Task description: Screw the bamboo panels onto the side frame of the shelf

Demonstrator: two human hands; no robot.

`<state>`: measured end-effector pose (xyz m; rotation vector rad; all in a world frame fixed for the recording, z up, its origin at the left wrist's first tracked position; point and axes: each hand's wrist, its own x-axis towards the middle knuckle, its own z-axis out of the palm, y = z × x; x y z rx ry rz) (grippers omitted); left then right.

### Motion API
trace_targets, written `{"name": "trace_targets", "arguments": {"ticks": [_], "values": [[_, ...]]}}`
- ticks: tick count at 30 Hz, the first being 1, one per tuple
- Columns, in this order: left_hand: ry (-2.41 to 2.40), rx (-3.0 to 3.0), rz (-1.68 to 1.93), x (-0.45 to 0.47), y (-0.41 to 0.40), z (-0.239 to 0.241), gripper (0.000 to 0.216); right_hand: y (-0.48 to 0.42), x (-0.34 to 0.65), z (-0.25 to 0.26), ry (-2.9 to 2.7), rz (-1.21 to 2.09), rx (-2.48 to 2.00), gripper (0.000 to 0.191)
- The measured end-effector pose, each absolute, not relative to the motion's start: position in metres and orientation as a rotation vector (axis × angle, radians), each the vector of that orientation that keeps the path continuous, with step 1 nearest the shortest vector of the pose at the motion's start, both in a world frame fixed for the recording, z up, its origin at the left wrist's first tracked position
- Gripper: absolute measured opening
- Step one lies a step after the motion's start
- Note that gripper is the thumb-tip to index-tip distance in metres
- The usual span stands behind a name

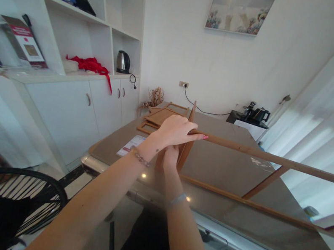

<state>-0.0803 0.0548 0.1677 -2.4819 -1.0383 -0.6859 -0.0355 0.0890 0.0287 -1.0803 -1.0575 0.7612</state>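
Observation:
My left hand (176, 131) lies over the near end of a long wooden frame (276, 160), its fingers wrapped round the upper rail. My right hand (171, 155) sits just beneath it, mostly hidden, fingers closed near a wooden panel (186, 145) that stands upright at the frame's end. The frame stretches to the right over the brown table (226, 169), with a lower rail (252, 204) and a slanted brace between the rails. More flat wooden frame pieces (160, 117) lie on the table behind my hands.
A leaflet (131, 144) lies on the table's left corner. White shelves and cabinets (78, 97) with a kettle (123, 62) and red cloth (90, 64) stand to the left. A black wire chair (14, 197) is at lower left. Curtains (330, 126) hang on the right.

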Motion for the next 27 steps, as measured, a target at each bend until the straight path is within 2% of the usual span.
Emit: {"name": "trace_targets", "arguments": {"ticks": [3, 11, 16, 22, 27], "values": [[-1.038, -2.483, -0.688, -0.081, 0.055, 0.168, 0.072, 0.078, -0.038, 0.024, -1.074, 0.732, -1.129, 0.027], [-1.024, -2.471, -0.696, -0.081, 0.053, 0.169, 0.073, 0.048, -0.034, 0.034, -1.225, 0.479, -1.238, 0.038], [-1.038, -2.463, -0.694, -0.081, 0.055, 0.167, 0.074, 0.036, -0.029, 0.032, -1.314, 0.406, -1.303, 0.033], [-1.052, -2.45, -0.688, -0.08, 0.055, 0.167, 0.073, 0.037, -0.03, 0.036, -1.255, 0.453, -1.32, 0.027], [-1.039, -2.436, -0.695, -0.08, 0.056, 0.167, 0.072, 0.053, -0.036, 0.037, -1.091, 0.625, -1.239, 0.029]]}}
